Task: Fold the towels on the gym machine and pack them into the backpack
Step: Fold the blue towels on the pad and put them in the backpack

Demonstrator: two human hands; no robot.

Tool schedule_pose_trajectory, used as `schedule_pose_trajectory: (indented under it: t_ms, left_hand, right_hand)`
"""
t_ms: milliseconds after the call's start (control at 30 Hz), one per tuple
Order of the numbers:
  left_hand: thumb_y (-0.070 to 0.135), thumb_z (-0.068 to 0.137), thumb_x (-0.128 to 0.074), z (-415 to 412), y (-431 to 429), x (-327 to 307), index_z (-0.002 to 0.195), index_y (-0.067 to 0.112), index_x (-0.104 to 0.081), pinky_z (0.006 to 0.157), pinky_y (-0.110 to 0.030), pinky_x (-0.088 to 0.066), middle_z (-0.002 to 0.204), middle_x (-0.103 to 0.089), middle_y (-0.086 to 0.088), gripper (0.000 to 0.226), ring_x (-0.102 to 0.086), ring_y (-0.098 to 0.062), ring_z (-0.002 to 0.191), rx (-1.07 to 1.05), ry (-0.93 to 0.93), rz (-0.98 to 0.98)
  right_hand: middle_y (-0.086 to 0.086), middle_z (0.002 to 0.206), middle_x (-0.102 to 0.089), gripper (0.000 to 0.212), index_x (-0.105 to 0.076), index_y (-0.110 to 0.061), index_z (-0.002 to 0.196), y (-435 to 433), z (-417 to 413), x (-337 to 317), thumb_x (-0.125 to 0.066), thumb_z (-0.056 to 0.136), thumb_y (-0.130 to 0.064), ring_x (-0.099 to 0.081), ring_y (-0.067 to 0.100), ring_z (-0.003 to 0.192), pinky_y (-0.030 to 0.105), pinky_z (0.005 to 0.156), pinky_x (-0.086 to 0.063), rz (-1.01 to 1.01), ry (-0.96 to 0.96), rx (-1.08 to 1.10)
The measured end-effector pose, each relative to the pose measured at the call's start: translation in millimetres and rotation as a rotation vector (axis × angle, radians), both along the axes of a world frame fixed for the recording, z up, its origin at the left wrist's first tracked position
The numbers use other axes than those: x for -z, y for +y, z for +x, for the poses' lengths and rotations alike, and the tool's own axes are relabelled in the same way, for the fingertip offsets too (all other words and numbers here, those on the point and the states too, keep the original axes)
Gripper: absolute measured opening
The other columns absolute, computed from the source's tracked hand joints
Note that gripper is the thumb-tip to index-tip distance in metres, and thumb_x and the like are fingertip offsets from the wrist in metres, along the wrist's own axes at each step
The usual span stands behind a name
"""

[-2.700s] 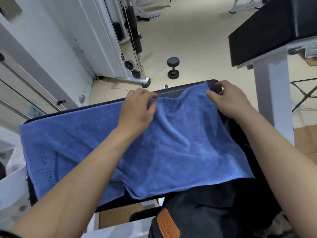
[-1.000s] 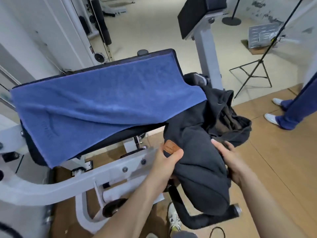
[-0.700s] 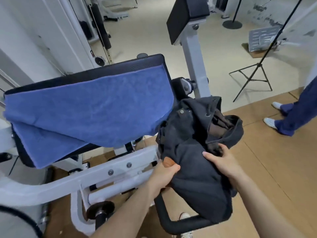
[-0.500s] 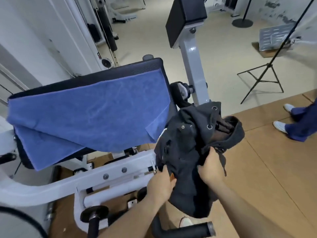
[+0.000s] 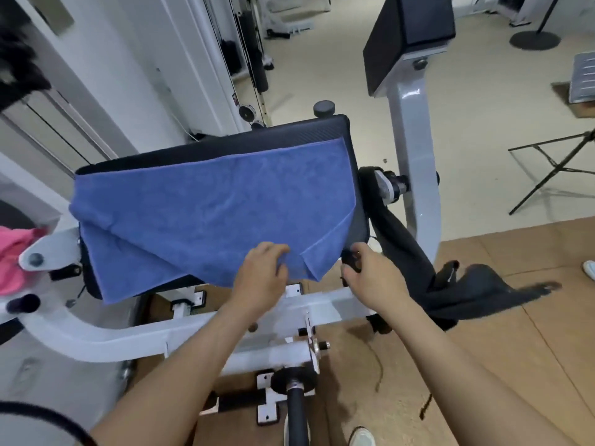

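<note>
A blue towel (image 5: 212,210) lies folded over the black pad (image 5: 225,146) of the gym machine, its lower corner hanging off the front. My left hand (image 5: 262,275) grips that hanging lower edge. Just to the right, my right hand (image 5: 370,278) curls round a black piece of the dark backpack (image 5: 457,291). The backpack hangs limp and blurred off the machine's right side, and its opening is not visible. A pink towel (image 5: 13,252) shows at the far left edge.
The machine's white frame (image 5: 128,333) and a black handle bar (image 5: 296,410) cross below my arms. A grey post with a black pad (image 5: 409,37) rises at the right. A black stand (image 5: 553,162) and another person's shoe (image 5: 589,268) are at the right.
My left hand let go of the backpack and took the blue towel's lower edge. The backpack swung from in front of me to the right, held now by my right hand only.
</note>
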State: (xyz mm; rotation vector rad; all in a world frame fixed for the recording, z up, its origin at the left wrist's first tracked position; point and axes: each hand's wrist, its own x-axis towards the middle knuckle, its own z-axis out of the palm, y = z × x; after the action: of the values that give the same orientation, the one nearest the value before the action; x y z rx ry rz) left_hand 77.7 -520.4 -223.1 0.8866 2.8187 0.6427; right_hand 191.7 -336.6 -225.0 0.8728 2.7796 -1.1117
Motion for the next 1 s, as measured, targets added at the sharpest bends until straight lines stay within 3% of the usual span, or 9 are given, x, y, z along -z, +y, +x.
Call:
schedule_pose_trajectory:
  t_ms: [200,267,367,533,667,767,833,1000]
  left_hand:
    - [0.013,0.088,-0.049,-89,2,-24,0.128,0.009,-0.057,0.096,-0.041,-0.043,0.129,-0.053,-0.012,0.041,-0.053,-0.037,0.113,-0.009,0.157,0.039]
    - [0.015,0.09,-0.049,-117,11,-28,0.134,0.011,-0.052,0.095,-0.045,-0.045,0.138,-0.046,-0.012,0.044,-0.05,-0.038,0.114,0.0,0.177,0.028]
    - [0.021,0.094,-0.05,-151,30,-33,0.142,0.019,-0.041,0.091,-0.047,-0.047,0.148,-0.035,-0.006,0.048,-0.045,-0.035,0.118,-0.005,0.166,-0.024]
    - [0.027,0.096,-0.05,-184,59,-37,0.138,0.024,-0.042,0.069,-0.039,-0.045,0.131,-0.037,-0.005,0.043,-0.048,-0.025,0.108,-0.046,0.208,0.018]
    - [0.027,0.096,-0.053,-193,93,-47,0.122,0.017,-0.057,0.068,-0.038,-0.045,0.122,-0.044,-0.007,0.028,-0.052,-0.026,0.099,0.001,0.239,0.103]
    - [0.026,0.098,-0.05,-198,106,-47,0.105,0.012,-0.06,0.068,-0.039,-0.043,0.112,-0.052,-0.007,0.018,-0.056,-0.03,0.087,0.072,0.285,0.078]
    - [0.026,0.101,-0.045,-206,108,-48,0.102,0.011,-0.057,0.067,-0.038,-0.037,0.109,-0.054,-0.008,0.019,-0.057,-0.033,0.085,0.076,0.318,0.061]
    - [0.026,0.101,-0.04,-231,140,-74,0.107,0.011,-0.054,0.068,-0.041,-0.039,0.11,-0.058,-0.008,0.021,-0.057,-0.034,0.091,0.041,0.366,0.165]
  right_hand:
    - [0.014,0.129,-0.045,0.065,-0.032,-0.019,0.137,-8,-69,-1,-0.058,0.087,-0.052,-0.056,0.038,0.106,0.039,0.074,-0.041,-0.02,-0.078,0.18]
    - [0.014,0.127,-0.044,0.059,-0.033,-0.017,0.13,-12,-82,2,-0.061,0.086,-0.046,-0.057,0.039,0.102,0.039,0.072,-0.041,0.035,-0.068,0.246]
    - [0.013,0.12,-0.048,0.04,-0.037,-0.016,0.121,-14,-91,4,-0.056,0.087,-0.021,-0.058,0.038,0.094,0.038,0.067,-0.043,0.124,-0.031,0.28]
    - [0.0,0.096,-0.055,0.028,-0.041,-0.022,0.099,2,-96,2,-0.041,0.083,0.001,-0.052,0.026,0.081,0.037,0.064,-0.037,0.092,0.216,0.415]
    - [-0.001,0.089,-0.055,0.027,-0.049,-0.019,0.086,8,-102,11,-0.04,0.081,0.006,-0.05,0.02,0.077,0.033,0.065,-0.035,0.069,0.352,0.52]
    - [0.001,0.096,-0.057,0.026,-0.06,-0.014,0.091,8,-101,23,-0.045,0.084,0.006,-0.047,0.012,0.08,0.022,0.068,-0.032,0.073,0.399,0.566]
    - [0.004,0.101,-0.058,0.027,-0.065,-0.009,0.099,10,-100,28,-0.049,0.085,0.007,-0.048,0.011,0.081,0.019,0.068,-0.032,0.138,0.417,0.563]
    - [0.017,0.093,-0.058,0.036,-0.069,-0.001,0.104,16,-103,36,-0.062,0.073,0.014,-0.056,0.035,0.077,0.04,0.06,-0.047,0.567,0.454,0.495]
